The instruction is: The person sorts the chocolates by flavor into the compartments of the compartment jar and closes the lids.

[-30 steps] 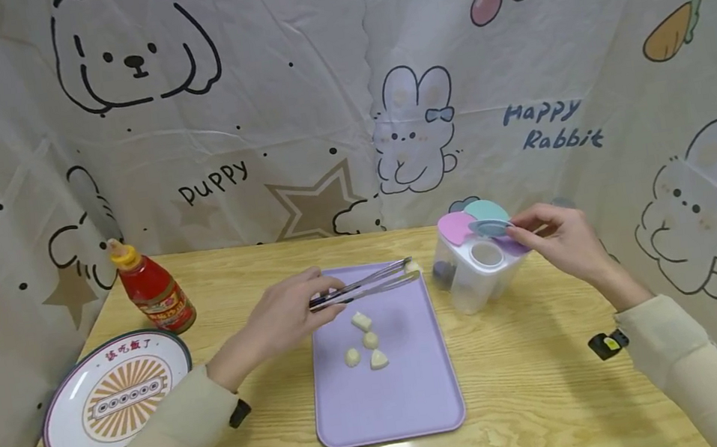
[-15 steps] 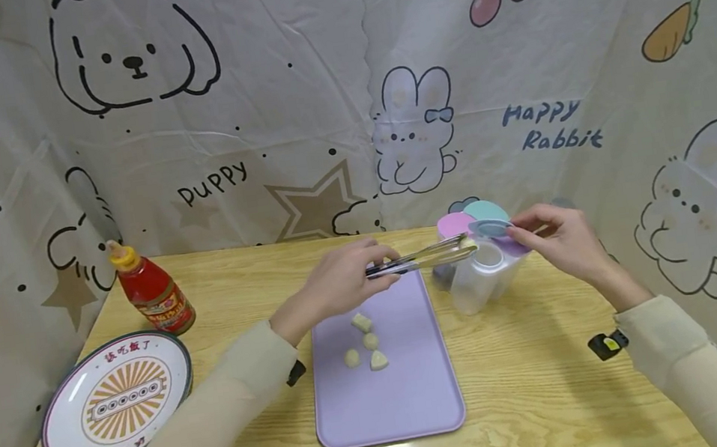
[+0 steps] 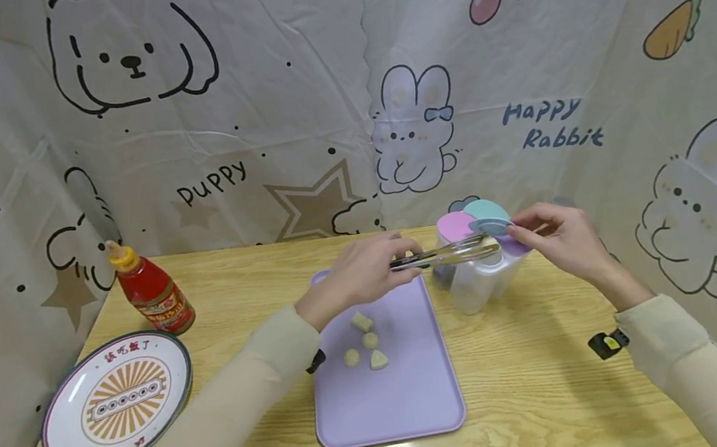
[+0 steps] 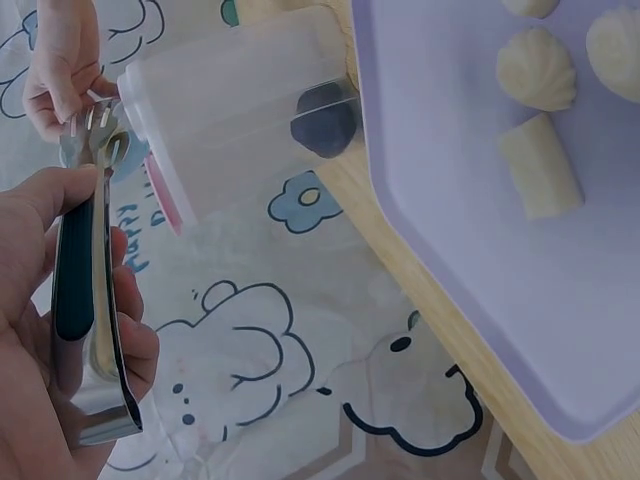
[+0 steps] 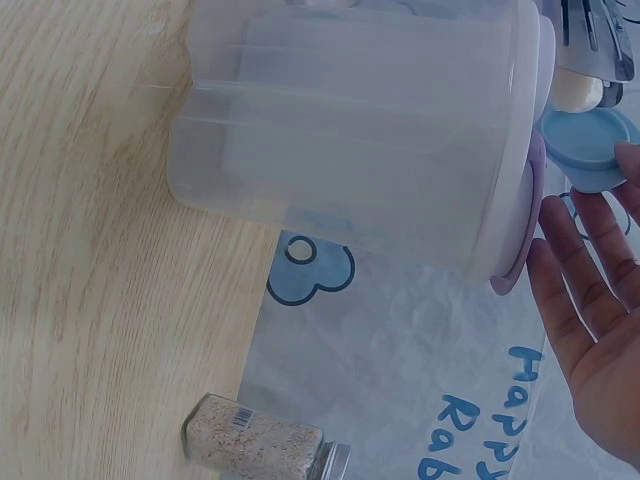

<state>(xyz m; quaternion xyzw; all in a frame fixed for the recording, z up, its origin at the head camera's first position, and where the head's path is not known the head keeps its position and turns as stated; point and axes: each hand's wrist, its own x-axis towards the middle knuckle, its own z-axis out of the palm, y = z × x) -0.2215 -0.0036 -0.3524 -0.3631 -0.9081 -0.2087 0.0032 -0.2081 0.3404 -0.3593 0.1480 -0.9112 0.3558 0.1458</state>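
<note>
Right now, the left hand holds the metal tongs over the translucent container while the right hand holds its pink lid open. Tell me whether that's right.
The lid colour is wrong: the right hand holds a light-blue lid open, as the right wrist view shows. The left hand does hold the metal tongs over the translucent container.

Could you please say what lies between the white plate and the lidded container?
The head view shows the purple tray with four pale pieces and the left forearm.
</note>
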